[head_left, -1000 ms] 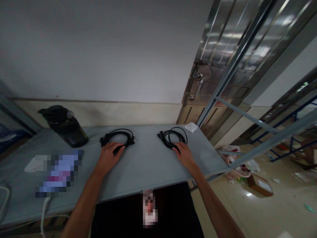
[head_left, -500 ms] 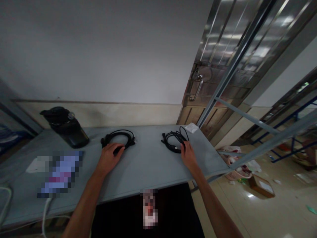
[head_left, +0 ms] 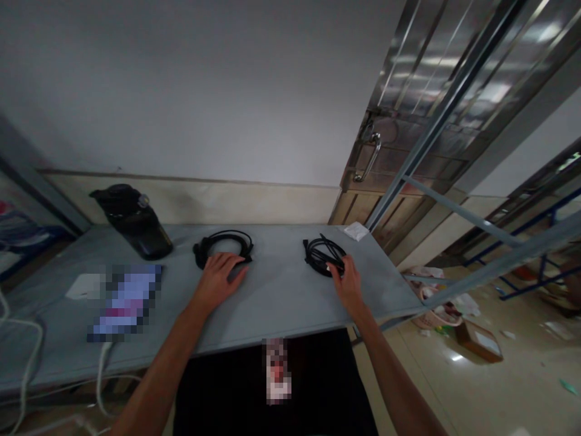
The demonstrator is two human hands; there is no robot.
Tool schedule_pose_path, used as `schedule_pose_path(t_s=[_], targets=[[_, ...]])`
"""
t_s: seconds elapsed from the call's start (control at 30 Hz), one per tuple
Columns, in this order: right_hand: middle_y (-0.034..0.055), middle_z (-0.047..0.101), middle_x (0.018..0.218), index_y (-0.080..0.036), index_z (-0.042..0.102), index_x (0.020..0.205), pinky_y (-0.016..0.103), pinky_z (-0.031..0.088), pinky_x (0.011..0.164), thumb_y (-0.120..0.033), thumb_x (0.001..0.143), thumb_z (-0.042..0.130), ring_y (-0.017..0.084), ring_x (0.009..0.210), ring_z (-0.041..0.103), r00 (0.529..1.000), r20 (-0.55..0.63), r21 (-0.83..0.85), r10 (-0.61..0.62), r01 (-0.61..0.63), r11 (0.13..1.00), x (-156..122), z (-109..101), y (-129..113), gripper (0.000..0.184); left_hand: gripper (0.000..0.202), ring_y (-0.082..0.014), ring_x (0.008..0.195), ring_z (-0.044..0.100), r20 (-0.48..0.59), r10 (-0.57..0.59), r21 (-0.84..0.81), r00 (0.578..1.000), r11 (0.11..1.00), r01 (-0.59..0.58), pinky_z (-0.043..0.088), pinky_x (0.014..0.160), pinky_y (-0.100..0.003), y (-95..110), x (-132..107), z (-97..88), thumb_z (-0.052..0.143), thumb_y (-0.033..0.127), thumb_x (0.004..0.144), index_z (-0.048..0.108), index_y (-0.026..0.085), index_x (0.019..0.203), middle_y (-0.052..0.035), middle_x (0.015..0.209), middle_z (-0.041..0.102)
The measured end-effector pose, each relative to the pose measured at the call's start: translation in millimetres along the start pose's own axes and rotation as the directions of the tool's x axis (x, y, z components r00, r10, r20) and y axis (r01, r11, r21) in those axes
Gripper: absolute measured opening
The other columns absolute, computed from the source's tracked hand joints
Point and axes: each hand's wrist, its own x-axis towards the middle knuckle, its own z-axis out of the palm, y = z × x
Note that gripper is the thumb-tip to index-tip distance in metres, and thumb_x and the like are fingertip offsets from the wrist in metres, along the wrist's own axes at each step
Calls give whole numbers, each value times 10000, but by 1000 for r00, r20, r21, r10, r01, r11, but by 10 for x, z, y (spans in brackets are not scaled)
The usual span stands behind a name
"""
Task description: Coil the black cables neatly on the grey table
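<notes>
Two coiled black cables lie on the grey tabletop. My left hand [head_left: 218,280] rests at the near edge of the left cable coil [head_left: 204,249], its fingertips over the cable and its thumb spread away from them. The far side of that coil forms a visible open loop. On the right, my right hand [head_left: 348,281] has thumb and fingers closed around the near right edge of the other cable coil [head_left: 313,257]. A small pale spot shows by its thumb, too small to name. Part of each coil is hidden by the fingers.
A black bottle [head_left: 138,224] stands at the back left, with a blurred phone-like device [head_left: 127,300] in front of it. White cables [head_left: 34,339] run at the left. A crumpled white packet [head_left: 356,231] lies near the metal post [head_left: 408,175] on the right.
My left thumb and fingers have spread apart, off the cable's near edge. The raised loop on the right coil now lies lower and inside it. The view has shifted slightly.
</notes>
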Motion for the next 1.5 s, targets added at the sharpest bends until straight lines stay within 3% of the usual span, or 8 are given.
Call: schedule_pose_path(t_s=[0.17, 0.23, 0.33, 0.53, 0.87, 1.1, 1.37, 1.5], targets=[[157, 708, 1052, -236, 620, 1128, 467, 639, 848, -638, 1137, 544, 319, 963, 728, 994, -107, 33, -14, 18, 999, 81, 42, -503, 410, 329, -309, 950, 766, 164, -89, -355, 982, 924, 143, 585, 981, -497, 610, 9, 170, 690, 576, 1049, 805, 279, 965, -78, 955, 833], [165, 710, 1057, -237, 631, 1131, 478, 639, 872, -602, 1143, 547, 328, 992, 729, 996, -89, 56, -29, 34, 998, 45, 138, -752, 375, 408, -298, 986, 784, 272, -152, -577, 950, 765, 287, 617, 949, -462, 925, -8, 290, 614, 643, 1087, 811, 285, 1103, -97, 1038, 841], [140, 712, 1044, -245, 640, 1129, 464, 640, 870, -528, 1152, 559, 313, 980, 729, 993, 76, 140, -90, 79, 987, -108, 354, -1098, 294, 569, -293, 1021, 764, 275, -224, -738, 935, 574, 355, 617, 989, -455, 1242, -27, 426, 494, 749, 1101, 764, 264, 1221, -115, 1094, 814], [116, 728, 1061, -255, 616, 1146, 407, 631, 845, -493, 1207, 437, 280, 953, 747, 930, 308, 214, -199, 136, 967, -412, 684, -1392, 304, 512, -253, 834, 634, 123, -497, -684, 859, 584, 436, 572, 815, -393, 1144, -80, 448, 500, 752, 1096, 605, 294, 894, -34, 861, 642], [122, 763, 991, -250, 635, 1115, 401, 608, 869, -519, 1220, 346, 287, 944, 766, 913, 359, 244, -192, 107, 964, -361, 638, -1254, 408, 440, -242, 825, 654, 135, -450, -638, 883, 642, 425, 545, 812, -386, 1125, -118, 436, 471, 618, 1157, 600, 285, 901, -28, 849, 669], [17, 613, 677, -293, 520, 852, 368, 522, 619, -698, 1182, 296, 218, 591, 617, 979, 166, 375, 122, -177, 910, 122, 270, -904, 569, 487, -256, 858, 702, 75, -487, -646, 870, 641, 414, 560, 887, -413, 1143, -108, 358, 394, 636, 1176, 618, 290, 916, -51, 863, 732], [66, 798, 879, -216, 667, 1025, 325, 609, 698, -831, 1096, 466, 199, 728, 748, 963, 46, 567, 266, -244, 786, 796, -452, -467, 651, 493, -248, 809, 684, -20, -536, -647, 844, 651, 398, 525, 882, -398, 1160, -103, 325, 397, 666, 1170, 585, 275, 936, -37, 837, 739], [42, 770, 839, -216, 675, 989, 301, 588, 601, -830, 1068, 552, 173, 644, 706, 966, -41, 578, 257, -187, 795, 1037, -834, -357, 631, 468, -259, 748, 677, -44, -586, -694, 809, 601, 398, 515, 843, -406, 1154, -95, 326, 467, 715, 1135, 591, 287, 992, -15, 769, 731]])
